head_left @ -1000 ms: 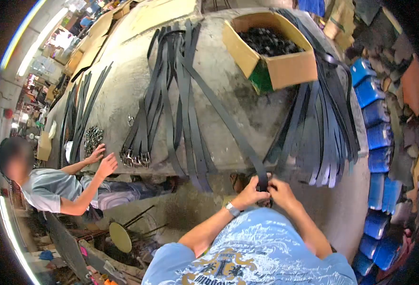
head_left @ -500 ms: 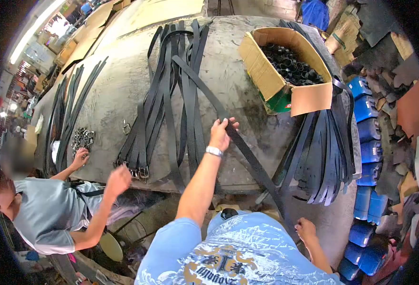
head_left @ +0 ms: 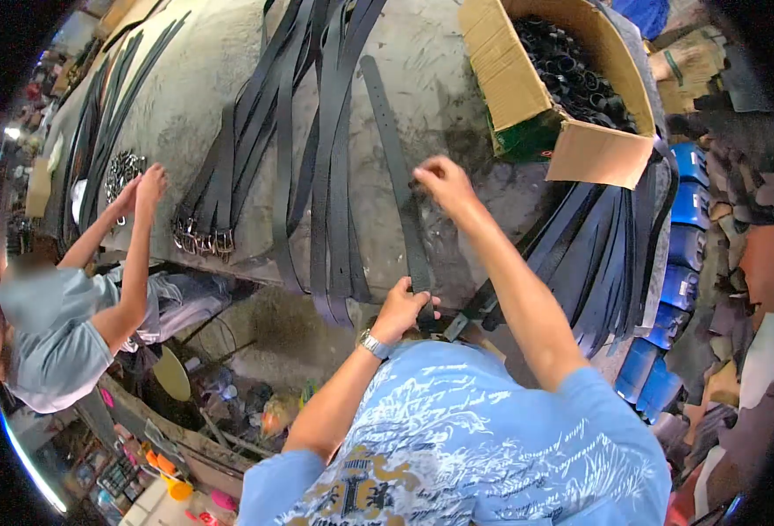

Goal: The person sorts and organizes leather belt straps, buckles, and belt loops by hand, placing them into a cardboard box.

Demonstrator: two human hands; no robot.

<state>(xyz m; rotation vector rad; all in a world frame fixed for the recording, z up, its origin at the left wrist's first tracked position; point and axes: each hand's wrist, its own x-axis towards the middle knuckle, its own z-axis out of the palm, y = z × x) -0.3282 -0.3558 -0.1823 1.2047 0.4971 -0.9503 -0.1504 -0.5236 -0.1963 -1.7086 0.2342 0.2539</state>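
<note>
A long black belt strap lies on the grey worktable, running away from me. My left hand, with a watch on its wrist, grips the strap's near end at the table edge. My right hand rests farther up, fingers closed on the strap's right side. To the left lies a pile of black straps, some hanging over the edge. More black straps hang off the table to the right.
An open cardboard box of dark rings stands at the back right. Blue containers are stacked on the right. A person in a grey shirt at the left reaches toward metal buckles. Buckled belt ends lie near the table edge.
My left hand came back from the strap's middle to its near end. My right hand rose from below the table edge onto the strap. The strap now lies straighter on the table.
</note>
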